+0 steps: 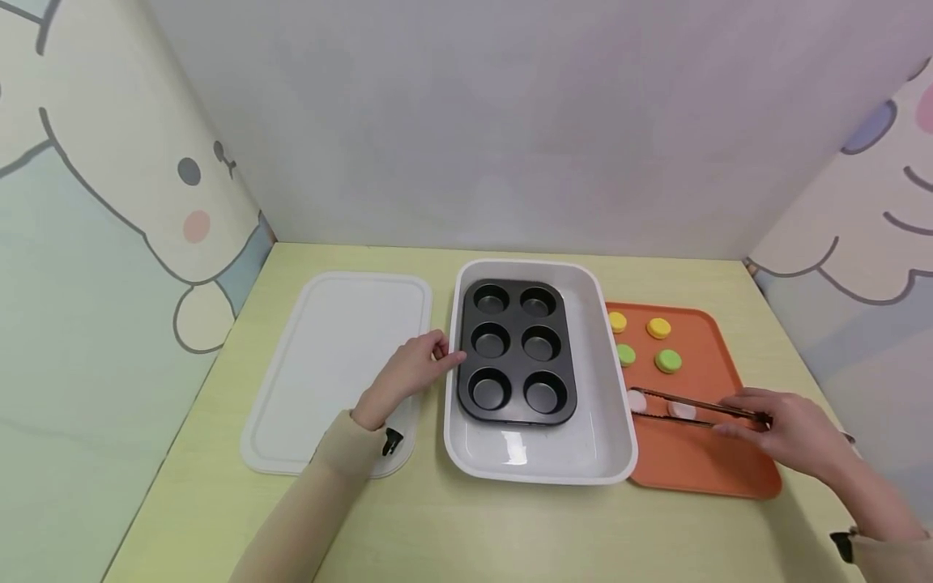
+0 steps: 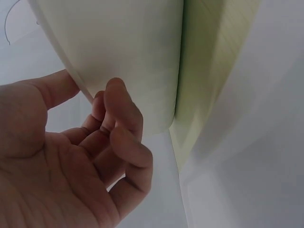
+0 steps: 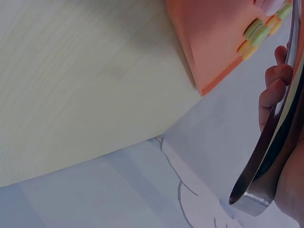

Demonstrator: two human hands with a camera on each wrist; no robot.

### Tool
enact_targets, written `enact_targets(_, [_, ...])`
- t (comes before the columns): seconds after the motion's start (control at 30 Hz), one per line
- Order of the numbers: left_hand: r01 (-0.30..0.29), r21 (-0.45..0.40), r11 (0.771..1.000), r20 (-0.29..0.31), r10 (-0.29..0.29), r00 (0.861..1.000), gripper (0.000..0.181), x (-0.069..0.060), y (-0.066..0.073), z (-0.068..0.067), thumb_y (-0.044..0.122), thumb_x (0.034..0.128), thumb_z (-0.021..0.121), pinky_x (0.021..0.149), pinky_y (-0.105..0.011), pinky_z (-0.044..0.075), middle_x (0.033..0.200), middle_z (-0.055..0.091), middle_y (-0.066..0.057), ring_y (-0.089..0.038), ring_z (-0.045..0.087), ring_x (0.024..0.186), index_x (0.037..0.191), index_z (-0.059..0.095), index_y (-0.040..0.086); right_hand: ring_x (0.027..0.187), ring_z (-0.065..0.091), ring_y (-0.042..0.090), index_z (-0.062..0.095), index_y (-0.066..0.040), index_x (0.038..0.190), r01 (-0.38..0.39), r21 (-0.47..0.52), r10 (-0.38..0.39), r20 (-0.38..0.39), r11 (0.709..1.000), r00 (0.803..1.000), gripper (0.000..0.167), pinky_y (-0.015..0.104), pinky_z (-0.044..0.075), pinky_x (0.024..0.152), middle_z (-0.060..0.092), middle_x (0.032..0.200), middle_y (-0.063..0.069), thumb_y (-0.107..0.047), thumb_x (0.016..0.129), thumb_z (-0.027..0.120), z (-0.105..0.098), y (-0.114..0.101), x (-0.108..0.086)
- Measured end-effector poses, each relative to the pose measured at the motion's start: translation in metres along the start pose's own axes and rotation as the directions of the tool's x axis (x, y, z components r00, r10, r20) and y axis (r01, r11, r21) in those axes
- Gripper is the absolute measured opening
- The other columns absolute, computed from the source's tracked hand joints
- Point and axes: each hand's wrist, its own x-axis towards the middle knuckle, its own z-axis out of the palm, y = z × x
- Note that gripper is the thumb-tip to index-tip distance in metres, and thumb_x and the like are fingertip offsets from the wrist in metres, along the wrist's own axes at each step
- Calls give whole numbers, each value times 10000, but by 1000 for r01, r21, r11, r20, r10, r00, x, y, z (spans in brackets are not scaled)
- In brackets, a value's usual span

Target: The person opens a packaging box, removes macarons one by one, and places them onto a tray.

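My left hand (image 1: 411, 368) holds the left rim of a white rectangular basin (image 1: 605, 437). In the left wrist view the thumb hooks over the rim while the curled fingers lie against the outer wall. A black muffin tin (image 1: 515, 352) with several cups sits inside the basin. My right hand (image 1: 794, 429) grips metal tongs (image 3: 256, 202) over the orange tray (image 1: 707, 470). The tongs' tips are around a pale pink macaron (image 1: 636, 402) by the basin's wall; whether they squeeze it I cannot tell. Another pale macaron (image 1: 681, 410) shows between the tong arms.
Two yellow macarons (image 1: 658, 328) and two green macarons (image 1: 667, 361) lie farther back on the orange tray. The basin's right side overlaps the tray's left part. A white board (image 1: 328, 356) with a raised rim lies left on the pale wooden table (image 1: 466, 534). Walls enclose the back and sides.
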Motion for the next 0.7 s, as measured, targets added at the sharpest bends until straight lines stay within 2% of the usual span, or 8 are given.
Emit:
enact_targets(0.17, [5,-3,1000,8,-5,1000,300,0,-1,1,378,955,671,583,-295,375,791,557,-25,-179,478,660,902,550,109,580,357,-24,743,-180,971,20,-11,-21,-50,1000,999,408,225,275,506,449,685,-153,-253,626,947,1,1,-1])
enact_targets(0.37, [-4,3,1000,0,4,1000,303,1,-1,1,383,954,671,581,-295,374,789,556,-21,-177,477,655,895,546,113,593,387,-18,739,-197,964,41,-3,-41,-81,999,996,410,189,273,510,477,687,-158,-252,616,951,0,1,-3])
enact_targets(0.53, [-3,2,1000,-2,3,1000,303,1,-1,1,385,956,667,586,-296,376,800,560,-21,-178,480,664,900,549,112,594,391,-20,740,-196,974,44,8,-44,-77,999,996,398,170,274,516,476,690,-169,-240,634,943,-1,0,-4])
enact_targets(0.7, [-3,3,1000,0,3,1000,304,0,-1,0,382,957,666,584,-297,374,792,555,-23,-181,479,664,894,544,111,562,372,-30,740,-167,983,69,36,-66,-87,997,994,407,153,271,500,460,698,-185,-178,629,940,-6,0,-4])
